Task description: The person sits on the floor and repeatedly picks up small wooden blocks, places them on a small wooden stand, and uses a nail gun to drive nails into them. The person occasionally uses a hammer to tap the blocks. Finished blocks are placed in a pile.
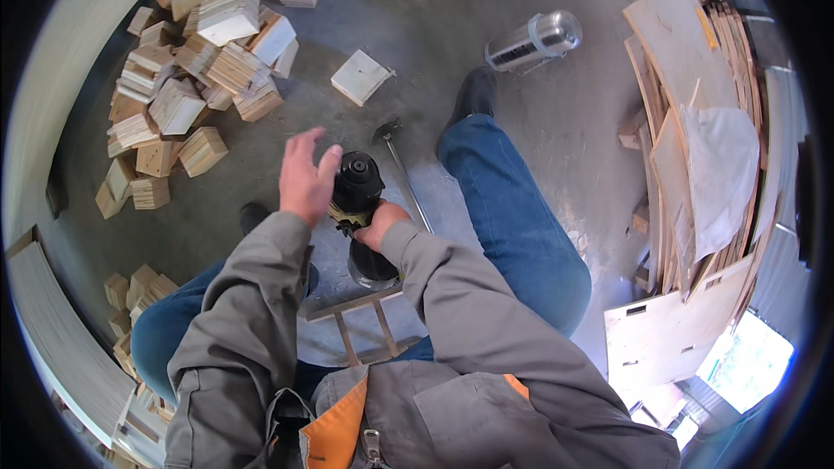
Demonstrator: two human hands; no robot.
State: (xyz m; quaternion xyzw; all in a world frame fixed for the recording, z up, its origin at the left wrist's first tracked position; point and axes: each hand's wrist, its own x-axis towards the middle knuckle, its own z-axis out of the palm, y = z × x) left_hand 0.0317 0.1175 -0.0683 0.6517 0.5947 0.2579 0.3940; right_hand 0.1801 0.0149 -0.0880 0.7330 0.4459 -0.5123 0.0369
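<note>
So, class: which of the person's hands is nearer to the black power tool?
Right. The right hand grips the black power tool from below; the left hand is open and raised just to its left, not clearly touching.

Right hand (380, 222) wrapped around black power tool (358, 184) – tool upright over small wooden frame (365, 323) between knees. Left hand (304, 178) raised, fingers spread, just beside tool top, maybe brushing it (contact unclear). Hammer (398, 156) on concrete floor (417, 43) just past tool. Pile of wood blocks (187, 69) at left – metal cylinder (533, 38) far right, plywood sheets (686, 122) stacked at edge.
</note>
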